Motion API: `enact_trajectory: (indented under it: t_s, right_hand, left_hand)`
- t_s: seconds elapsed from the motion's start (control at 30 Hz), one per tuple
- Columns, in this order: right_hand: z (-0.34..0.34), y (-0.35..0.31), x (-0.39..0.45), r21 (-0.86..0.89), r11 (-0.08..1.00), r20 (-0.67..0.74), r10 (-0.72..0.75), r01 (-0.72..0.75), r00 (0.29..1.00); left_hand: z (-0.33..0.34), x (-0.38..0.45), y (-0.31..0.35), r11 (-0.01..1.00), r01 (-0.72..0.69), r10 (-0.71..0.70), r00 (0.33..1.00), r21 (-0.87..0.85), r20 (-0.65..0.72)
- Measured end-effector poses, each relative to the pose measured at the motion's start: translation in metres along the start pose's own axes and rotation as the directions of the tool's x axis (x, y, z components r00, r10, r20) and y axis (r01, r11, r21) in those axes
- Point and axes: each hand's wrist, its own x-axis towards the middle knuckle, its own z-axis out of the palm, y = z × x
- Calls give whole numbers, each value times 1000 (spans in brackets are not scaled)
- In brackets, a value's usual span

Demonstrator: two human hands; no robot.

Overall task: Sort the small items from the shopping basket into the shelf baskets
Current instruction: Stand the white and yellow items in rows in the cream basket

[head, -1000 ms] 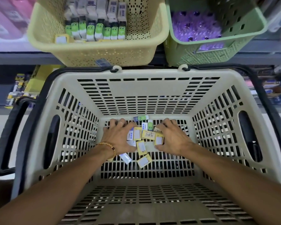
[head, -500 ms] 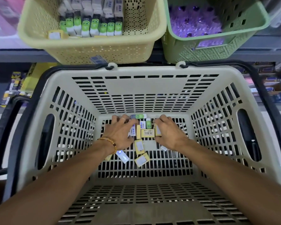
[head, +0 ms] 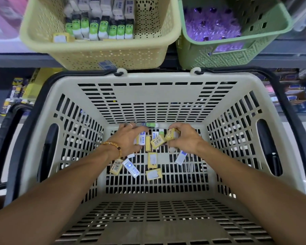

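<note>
Shop shelf (head: 281, 58) ahead, grey edge, with two shelf baskets on it: a yellow basket (head: 88, 50) at left holding rows of green-and-white packs (head: 99, 29) plus one small yellow box (head: 60, 38) at its front left corner, and a green basket (head: 237, 48) at right with purple wrapped items (head: 214, 27). More stock on the lower shelf, blurred.

Below them sits the beige shopping basket (head: 148, 96), slotted walls, black handles folded out to both sides. Both my arms reach down to its far end. My left hand (head: 129, 138), bead bracelet (head: 113, 147) on the wrist, is curled over a blue-and-white pack (head: 142, 138) near the far wall; fingers look closed on it but motion blur makes the grip unclear. My right hand (head: 185, 138) pinches a yellow box (head: 171, 134), lifted and tilted, at the far right of the pile. Just beside it a second yellow box with barcode (head: 157, 141) lies between my hands, touching the held one.

Loose items on the basket floor nearer to me: a yellow box (head: 116, 166) under my left wrist, a blue-white pack (head: 131, 167) beside it, two yellow boxes (head: 153, 167) mid-floor, a white pack (head: 181, 157) under my right wrist. One green pack (head: 149, 124) lies against the far wall.
</note>
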Motion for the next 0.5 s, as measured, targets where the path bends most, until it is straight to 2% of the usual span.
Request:
enact_trajectory:
  t_s: [0.07, 0.13, 0.17, 0.2, 0.27, 0.3, 0.37, 0.43, 0.5]
  right_hand:
    - [-6, -6, -4, 265, 962, 68, 56, -72, 996]
    - [-12, -10, -9, 472, 875, 155, 41, -110, 987]
    - [-16, -12, -11, 550, 825, 204, 22, -133, 979]
    - [-19, -15, -13, 615, 773, 247, 0, -157, 969]
    - [-26, -19, -18, 728, 655, 306, -47, -202, 951]
    - [-28, -22, -22, 777, 586, 325, -60, -230, 944]
    - [-33, -26, -32, 844, 459, 344, -70, -276, 936]
    - [-36, -32, -43, 870, 404, 349, -100, -283, 932]
    - [-38, -39, -55, 869, 420, 341, -129, -260, 931]
  left_hand:
    - [-8, -3, -4, 983, 12, -14, 1000, -183, -5]
    - [-21, -7, -2, 902, 54, -60, 998, -428, -1]
    - [-28, -9, 1, 817, 87, -86, 996, -570, 29]
    - [-35, -13, 5, 685, 136, -105, 991, -716, 88]
    - [-48, -21, 12, 315, 258, -68, 966, -913, 249]
    - [-52, -26, 13, 150, 294, -17, 955, -944, 295]
    - [-57, -34, 17, -41, 306, 55, 951, -951, 304]
    - [-61, -41, 23, -142, 291, 98, 955, -946, 279]
    - [-68, -48, 32, -188, 278, 130, 958, -942, 257]
